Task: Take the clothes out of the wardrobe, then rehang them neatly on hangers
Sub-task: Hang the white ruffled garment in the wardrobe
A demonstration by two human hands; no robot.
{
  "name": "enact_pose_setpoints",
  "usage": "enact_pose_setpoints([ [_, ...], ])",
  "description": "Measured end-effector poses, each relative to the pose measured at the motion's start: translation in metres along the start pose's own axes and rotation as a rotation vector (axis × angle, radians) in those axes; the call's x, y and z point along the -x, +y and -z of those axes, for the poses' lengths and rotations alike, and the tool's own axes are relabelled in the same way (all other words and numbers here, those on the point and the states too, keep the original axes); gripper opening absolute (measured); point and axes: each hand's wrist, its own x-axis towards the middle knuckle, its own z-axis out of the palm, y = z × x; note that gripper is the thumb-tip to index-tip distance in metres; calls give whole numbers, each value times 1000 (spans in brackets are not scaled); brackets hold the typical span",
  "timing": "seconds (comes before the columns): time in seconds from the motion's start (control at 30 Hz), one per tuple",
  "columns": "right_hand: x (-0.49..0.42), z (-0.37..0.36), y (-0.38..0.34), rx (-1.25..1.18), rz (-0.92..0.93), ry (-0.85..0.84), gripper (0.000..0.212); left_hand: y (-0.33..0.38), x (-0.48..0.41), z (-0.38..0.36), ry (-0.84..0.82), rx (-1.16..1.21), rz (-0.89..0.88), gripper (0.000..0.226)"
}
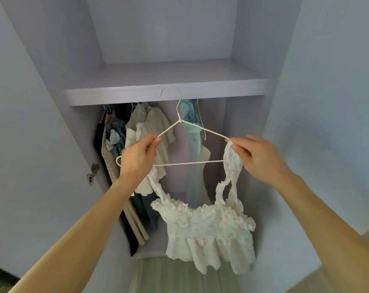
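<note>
I hold a white wire hanger [185, 163] with a metal hook in front of the open wardrobe [164, 92]. My left hand [139, 157] grips the hanger's left arm. My right hand [255, 155] pinches the right strap of a white ruffled floral top [209, 231] at the hanger's right shoulder. The top dangles below the hanger by its two straps; the left strap runs up behind my left hand.
Inside the wardrobe, several garments [124, 149] hang at the left under the shelf, and a pale teal garment [192, 134] hangs near the middle. A door with a metal hinge [92, 173] stands open at the left. Another door panel [327, 102] is at the right.
</note>
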Motion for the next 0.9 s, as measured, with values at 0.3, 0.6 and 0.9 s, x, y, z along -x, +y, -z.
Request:
enact_pose_setpoints([
  [0.3,27,1,-21,-302,-336,-203,26,2,-8,-9,-174,-84,-47,24],
  [0.6,66,-75,-59,-468,-554,-264,17,-34,-35,15,-242,-387,-32,57],
  [0.9,45,-134,-82,-682,-773,-119,23,-74,-117,63,-41,-635,-127,69],
])
